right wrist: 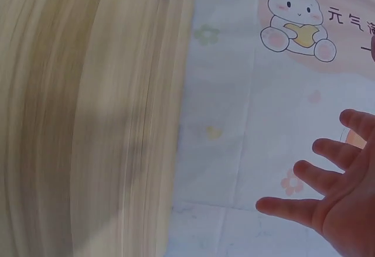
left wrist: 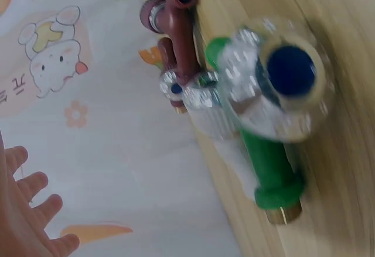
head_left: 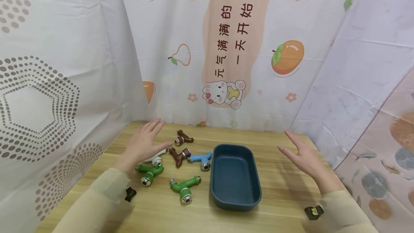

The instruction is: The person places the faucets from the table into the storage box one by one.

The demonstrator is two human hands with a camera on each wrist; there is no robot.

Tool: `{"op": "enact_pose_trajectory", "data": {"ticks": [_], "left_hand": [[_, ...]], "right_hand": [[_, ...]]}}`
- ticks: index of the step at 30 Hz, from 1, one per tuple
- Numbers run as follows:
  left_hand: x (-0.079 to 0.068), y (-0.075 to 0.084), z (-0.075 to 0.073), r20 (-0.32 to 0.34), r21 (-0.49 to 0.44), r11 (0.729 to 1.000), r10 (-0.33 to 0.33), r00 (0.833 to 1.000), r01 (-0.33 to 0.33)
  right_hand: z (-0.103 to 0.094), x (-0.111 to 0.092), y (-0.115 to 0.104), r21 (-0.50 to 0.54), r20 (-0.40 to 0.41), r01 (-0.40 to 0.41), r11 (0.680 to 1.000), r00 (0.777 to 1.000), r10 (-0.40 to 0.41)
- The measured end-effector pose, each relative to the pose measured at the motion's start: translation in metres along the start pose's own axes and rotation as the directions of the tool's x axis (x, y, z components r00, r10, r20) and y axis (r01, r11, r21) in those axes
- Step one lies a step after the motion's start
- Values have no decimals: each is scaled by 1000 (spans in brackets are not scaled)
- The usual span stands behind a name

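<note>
My left hand (head_left: 143, 146) hovers with fingers spread above the left part of the table, over a white faucet (head_left: 156, 160) that it partly covers in the head view. Close below that wrist lies a green faucet (head_left: 150, 174); a second green faucet (head_left: 185, 187) lies nearer the front. Two brown faucets, one at the back (head_left: 183, 138) and one in the middle (head_left: 179, 156), lie right of the hand. A blue faucet (head_left: 202, 160) sits beside the dark blue tray (head_left: 236, 206). Off to the tray's right, my right hand (head_left: 304, 157) is raised, fingers extended, holding nothing.
The wooden table (head_left: 275, 197) is bounded by a printed curtain (head_left: 181, 92) at the back and by hanging cloths on the left (head_left: 90, 46) and right (head_left: 355, 74). A black wrist device (head_left: 130, 193) shows under the left sleeve, another (head_left: 313, 212) under the right.
</note>
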State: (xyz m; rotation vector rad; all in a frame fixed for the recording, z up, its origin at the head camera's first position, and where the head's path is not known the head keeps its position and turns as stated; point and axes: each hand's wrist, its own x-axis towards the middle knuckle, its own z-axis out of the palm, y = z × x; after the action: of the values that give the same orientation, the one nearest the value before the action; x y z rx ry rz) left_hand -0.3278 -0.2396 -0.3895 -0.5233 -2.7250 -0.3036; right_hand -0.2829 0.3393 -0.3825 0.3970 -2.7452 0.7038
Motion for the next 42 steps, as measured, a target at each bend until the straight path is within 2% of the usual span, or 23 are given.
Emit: {"op": "enact_pose_trajectory", "data": {"ticks": [7,11,18,22,26,35,42], "left_hand": [[5,17,3,11,-66,998,-7,1000,8],[6,28,5,12,-111,994,-14,1000,16],[9,47,12,-3,-176,984,3,1000,-3],[11,56,16,-11,-176,984,25,1000,-26],[13,64,18,-13,-222,975,27,1000,-30],[12,81,24,2,-377,926,35,999,-32],[14,87,33,12,-419,907,47,999,-37]], "right_hand": [[5,0,-5,203,12,-10,979,1000,8],[8,-1,-8,338,24,-11,941,1000,3],[13,-3,-15,521,58,-52,852,998,26],[17,-3,-16,577,76,-72,814,997,35],[20,-4,-18,623,100,-89,777,994,34],[25,-7,-25,692,151,-136,709,988,43],[31,-7,-28,712,193,-192,675,978,75]]}}
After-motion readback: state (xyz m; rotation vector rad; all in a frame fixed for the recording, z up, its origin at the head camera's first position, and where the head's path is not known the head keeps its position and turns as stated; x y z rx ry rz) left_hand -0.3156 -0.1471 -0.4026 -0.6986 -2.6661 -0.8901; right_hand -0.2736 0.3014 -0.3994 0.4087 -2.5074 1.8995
